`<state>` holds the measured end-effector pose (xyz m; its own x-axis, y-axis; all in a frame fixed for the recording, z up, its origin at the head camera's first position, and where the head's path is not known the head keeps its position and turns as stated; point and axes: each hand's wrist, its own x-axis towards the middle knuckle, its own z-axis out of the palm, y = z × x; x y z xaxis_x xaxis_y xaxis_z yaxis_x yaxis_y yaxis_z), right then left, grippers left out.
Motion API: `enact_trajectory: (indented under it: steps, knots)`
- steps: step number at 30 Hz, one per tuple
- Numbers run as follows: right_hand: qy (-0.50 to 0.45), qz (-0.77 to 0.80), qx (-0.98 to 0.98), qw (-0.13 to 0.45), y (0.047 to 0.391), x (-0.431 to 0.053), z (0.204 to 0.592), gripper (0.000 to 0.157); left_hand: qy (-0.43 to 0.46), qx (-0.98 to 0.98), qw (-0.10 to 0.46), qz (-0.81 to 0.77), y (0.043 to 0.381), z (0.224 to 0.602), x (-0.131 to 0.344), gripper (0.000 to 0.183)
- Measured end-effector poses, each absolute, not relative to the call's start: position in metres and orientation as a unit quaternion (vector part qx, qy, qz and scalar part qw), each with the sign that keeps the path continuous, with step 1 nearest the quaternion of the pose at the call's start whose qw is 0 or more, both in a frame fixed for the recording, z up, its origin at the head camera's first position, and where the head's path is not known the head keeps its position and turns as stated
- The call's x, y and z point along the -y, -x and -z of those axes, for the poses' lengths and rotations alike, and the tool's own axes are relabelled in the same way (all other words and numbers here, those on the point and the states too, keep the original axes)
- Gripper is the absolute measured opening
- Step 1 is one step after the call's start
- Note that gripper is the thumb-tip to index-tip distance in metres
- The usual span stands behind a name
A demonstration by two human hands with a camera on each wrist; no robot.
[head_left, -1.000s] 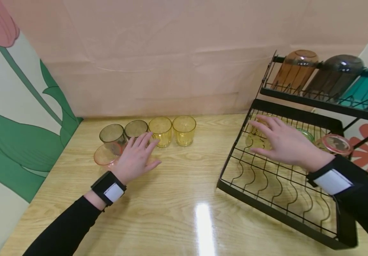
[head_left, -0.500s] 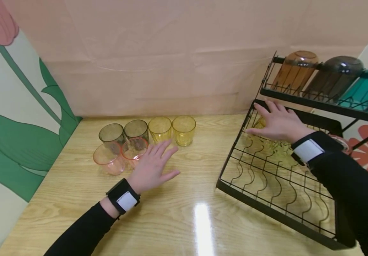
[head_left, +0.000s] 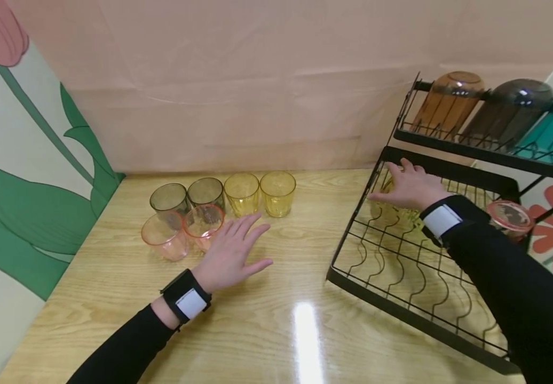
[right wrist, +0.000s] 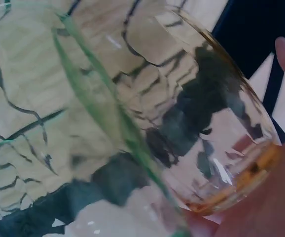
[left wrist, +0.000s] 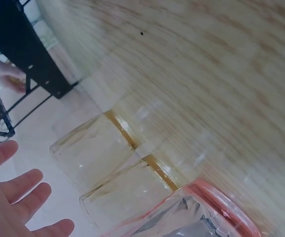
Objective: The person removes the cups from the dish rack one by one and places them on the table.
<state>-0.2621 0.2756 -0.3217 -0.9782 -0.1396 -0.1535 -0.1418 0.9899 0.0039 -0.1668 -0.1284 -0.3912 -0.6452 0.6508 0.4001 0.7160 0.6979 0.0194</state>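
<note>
My left hand (head_left: 228, 256), fingers spread, lies close beside the right one of two pink glasses (head_left: 203, 224) on the wooden table. In the left wrist view its fingers (left wrist: 31, 197) hold nothing. Over the back left of the black dish rack's lower tier, my right hand (head_left: 411, 186) has thumb and fingers spread around a yellow-tinted glass. The right wrist view shows that glass (right wrist: 216, 128) tilted, its amber end right at the hand. A green-edged glass (right wrist: 110, 113) overlaps it there. The right hand and wrist hide much of these glasses in the head view.
Two smoky glasses (head_left: 170, 198) and two yellow glasses (head_left: 278, 194) stand in a row along the back wall. The rack (head_left: 416, 314) holds a red-rimmed jar or glass (head_left: 512, 216) at right. Orange, dark and teal glasses (head_left: 449, 104) sit upside down on its upper tier.
My left hand moved right, away from the pink glasses, uncovering the second one. The right hand shifted farther back over the rack, then slightly left.
</note>
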Motion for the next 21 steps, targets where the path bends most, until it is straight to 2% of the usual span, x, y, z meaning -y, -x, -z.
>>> enact_trajectory:
  steps: [4,8,11,21]
  knots:
    - [0.065,-0.034,-0.997,0.030,0.266,-0.274,0.331,0.104,0.381,0.903,0.177,0.093,0.165,0.392,0.129,0.068]
    - [0.068,-0.055,-0.995,-0.039,0.269,-0.274,0.341,0.084,0.382,0.903,0.170,0.102,0.164,0.393,0.130,0.067]
    - [0.074,-0.053,-0.993,-0.071,0.270,-0.274,0.345,0.072,0.380,0.904,0.164,0.106,0.164,0.395,0.130,0.067]
    - [0.073,-0.037,-0.994,-0.074,0.269,-0.275,0.346,0.067,0.371,0.902,0.160,0.155,0.161,0.396,0.127,0.066]
